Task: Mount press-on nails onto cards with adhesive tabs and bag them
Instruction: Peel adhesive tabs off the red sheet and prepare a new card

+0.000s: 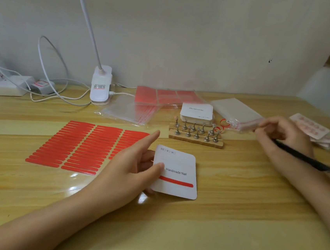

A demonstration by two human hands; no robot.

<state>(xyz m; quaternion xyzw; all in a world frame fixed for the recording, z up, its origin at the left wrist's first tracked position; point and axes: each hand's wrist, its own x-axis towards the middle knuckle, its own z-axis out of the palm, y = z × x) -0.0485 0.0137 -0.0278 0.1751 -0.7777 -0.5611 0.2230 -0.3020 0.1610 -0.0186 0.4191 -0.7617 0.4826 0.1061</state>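
Observation:
My left hand (135,162) holds a white "Handmade Nail" card (178,167) by its left edge, thumb on top; a red adhesive strip (176,181) is stuck across the card's lower part. My right hand (281,133) pinches the top of a clear bag stack (240,114) at the back right and also keeps a black tool (301,155) in its grip. A wooden stand (196,136) with metal nail holders sits between the hands; one holder carries a small nail (176,118). A sheet of red adhesive strips (80,146) lies to the left.
A stack of blank cards (197,111) stands behind the wooden stand. Red tab sheets (163,96) and a loose clear bag (129,109) lie further back. A clip lamp (101,85), cables and a power strip (1,85) occupy the back left. Packed nail sets (310,126) lie far right.

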